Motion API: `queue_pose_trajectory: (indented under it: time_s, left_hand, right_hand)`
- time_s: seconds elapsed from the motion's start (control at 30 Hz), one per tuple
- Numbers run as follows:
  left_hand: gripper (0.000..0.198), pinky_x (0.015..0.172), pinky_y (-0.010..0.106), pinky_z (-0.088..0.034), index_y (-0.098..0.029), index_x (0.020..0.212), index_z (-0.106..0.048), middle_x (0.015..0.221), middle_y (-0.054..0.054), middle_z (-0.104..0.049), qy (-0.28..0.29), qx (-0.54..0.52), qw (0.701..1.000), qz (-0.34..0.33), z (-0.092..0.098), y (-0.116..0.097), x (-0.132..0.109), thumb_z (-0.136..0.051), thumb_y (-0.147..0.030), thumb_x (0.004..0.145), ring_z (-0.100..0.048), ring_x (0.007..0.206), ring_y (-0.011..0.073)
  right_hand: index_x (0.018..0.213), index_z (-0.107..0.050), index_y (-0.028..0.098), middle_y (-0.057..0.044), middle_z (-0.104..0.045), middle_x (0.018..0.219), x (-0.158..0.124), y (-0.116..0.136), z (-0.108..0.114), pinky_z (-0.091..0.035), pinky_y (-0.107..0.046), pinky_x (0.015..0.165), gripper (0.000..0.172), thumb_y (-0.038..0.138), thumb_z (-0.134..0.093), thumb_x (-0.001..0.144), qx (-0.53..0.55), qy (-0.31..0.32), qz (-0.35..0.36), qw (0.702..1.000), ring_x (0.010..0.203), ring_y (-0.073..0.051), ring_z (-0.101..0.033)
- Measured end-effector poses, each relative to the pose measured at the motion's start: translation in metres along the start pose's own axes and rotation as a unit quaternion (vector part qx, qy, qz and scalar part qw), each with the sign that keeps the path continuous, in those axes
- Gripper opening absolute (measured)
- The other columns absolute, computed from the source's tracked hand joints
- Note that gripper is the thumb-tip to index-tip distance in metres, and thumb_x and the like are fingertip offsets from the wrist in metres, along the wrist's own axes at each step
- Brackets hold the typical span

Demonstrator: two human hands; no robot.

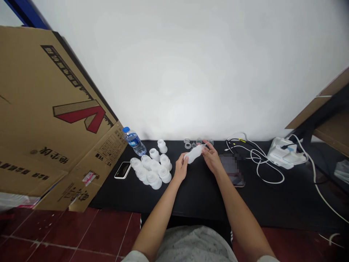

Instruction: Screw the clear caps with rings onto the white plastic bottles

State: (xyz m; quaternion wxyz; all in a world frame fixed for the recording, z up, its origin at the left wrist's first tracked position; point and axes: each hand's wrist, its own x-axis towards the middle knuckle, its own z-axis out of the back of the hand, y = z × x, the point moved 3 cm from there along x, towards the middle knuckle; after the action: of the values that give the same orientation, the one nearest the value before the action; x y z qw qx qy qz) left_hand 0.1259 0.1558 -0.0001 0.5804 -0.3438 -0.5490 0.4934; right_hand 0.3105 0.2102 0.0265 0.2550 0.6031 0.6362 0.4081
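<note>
A white plastic bottle-shaped part [195,154] lies sideways between both hands above the black table [201,196]. My left hand [181,166] is closed round its lower end. My right hand [210,157] pinches its upper end, fingers curled. Left of my hands sits a cluster of several similar white plastic parts [153,168]. Several small clear rings [191,143] lie just behind the held part, near the wall.
A water bottle [133,141] and a phone [123,169] lie at the left, beside a large cardboard box [54,120]. A second phone [232,169] lies right of my hands. White cables [259,160] and a white device [285,155] are at the far right.
</note>
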Motion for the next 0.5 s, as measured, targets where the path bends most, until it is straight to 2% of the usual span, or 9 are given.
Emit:
queue_pose_trajectory:
  time_s: [0.1, 0.2, 0.4, 0.5]
  left_hand:
    - [0.057, 0.071, 0.031, -0.048, -0.020, 0.121, -0.069, 0.093, 0.006, -0.072, 0.004, -0.008, 1.000, 0.003, -0.0007, 0.0019, -0.0002, -0.038, -0.066, 0.109, -0.063, 0.078, 0.0205]
    - [0.059, 0.070, 0.030, -0.048, -0.020, 0.119, -0.069, 0.088, 0.004, -0.071, 0.015, -0.010, 1.000, 0.005, -0.0016, 0.0032, 0.0001, -0.037, -0.068, 0.109, -0.062, 0.076, 0.0202]
    - [0.055, 0.072, 0.029, -0.048, -0.018, 0.109, -0.073, 0.087, 0.002, -0.070, 0.043, -0.002, 0.999, 0.002, -0.0029, 0.0007, 0.0000, -0.058, -0.070, 0.099, -0.060, 0.077, 0.0187]
    - [0.054, 0.070, 0.028, -0.048, -0.017, 0.109, -0.073, 0.082, 0.001, -0.069, 0.048, 0.000, 0.999, 0.004, -0.0038, -0.0001, -0.0001, -0.057, -0.069, 0.101, -0.059, 0.073, 0.0177]
  right_hand:
    - [0.137, -0.069, 0.031, -0.009, -0.079, 0.131, -0.0026, 0.0007, -0.0043, -0.056, -0.046, 0.106, 0.064, 0.041, -0.096, 0.079, 0.002, 0.029, -0.013, 0.999, 0.123, -0.030, -0.072]
    - [0.134, -0.070, 0.029, -0.009, -0.079, 0.130, -0.0031, 0.0006, -0.0047, -0.056, -0.047, 0.107, 0.063, 0.044, -0.096, 0.078, -0.001, 0.022, -0.016, 1.000, 0.123, -0.032, -0.072]
    - [0.126, -0.073, 0.029, -0.009, -0.082, 0.122, -0.0033, -0.0026, -0.0073, -0.056, -0.046, 0.103, 0.057, 0.050, -0.096, 0.077, -0.010, 0.009, -0.030, 0.999, 0.117, -0.031, -0.074]
    - [0.128, -0.073, 0.029, -0.009, -0.081, 0.127, -0.0048, -0.0038, -0.0101, -0.056, -0.044, 0.103, 0.061, 0.049, -0.097, 0.076, -0.016, 0.021, -0.039, 0.999, 0.115, -0.030, -0.074]
